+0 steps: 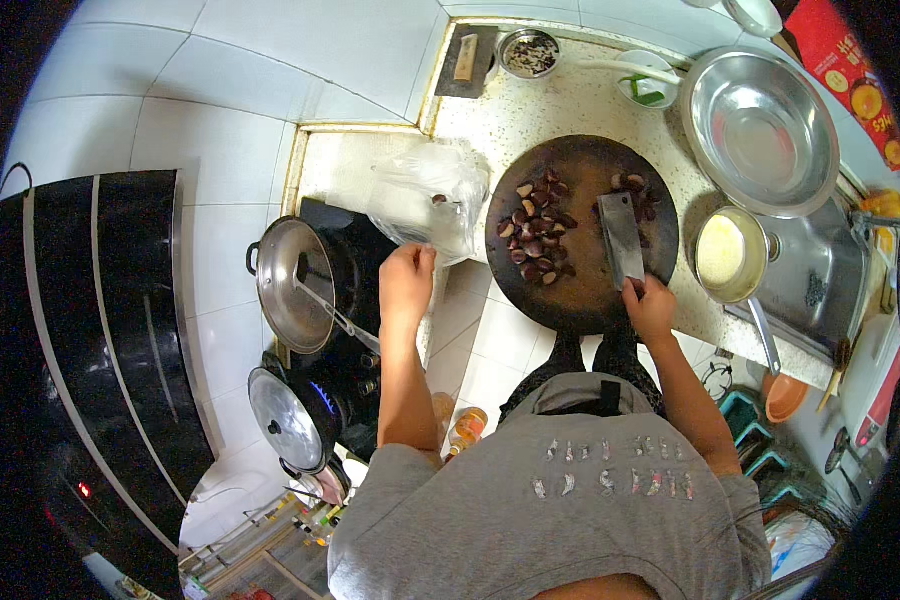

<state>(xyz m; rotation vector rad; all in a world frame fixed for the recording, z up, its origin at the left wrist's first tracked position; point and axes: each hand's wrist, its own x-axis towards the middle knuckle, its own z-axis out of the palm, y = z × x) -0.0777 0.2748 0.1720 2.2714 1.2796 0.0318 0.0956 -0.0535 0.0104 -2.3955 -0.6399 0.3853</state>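
A round, dark wooden chopping board [582,185] lies on the counter in front of me. My right hand [650,308] is closed round the handle of a cleaver [622,238], whose broad blade rests on or just over the board's right side. Glossy brown chestnuts [536,235], several with pale cut faces, are heaped on the left of the board. A smaller group of chestnuts [634,185] lies by the blade. Left of the board, my left hand [407,288] is raised with its fingers curled together beside a clear plastic bag [435,195]; what they hold, if anything, is hidden.
Left is a hob with a steel wok [296,284] and a lidded pan [288,420] over a blue flame. Right are a large steel basin [763,132], a saucepan [730,256] and a sink [815,270]. A small bowl [529,54] stands at the back.
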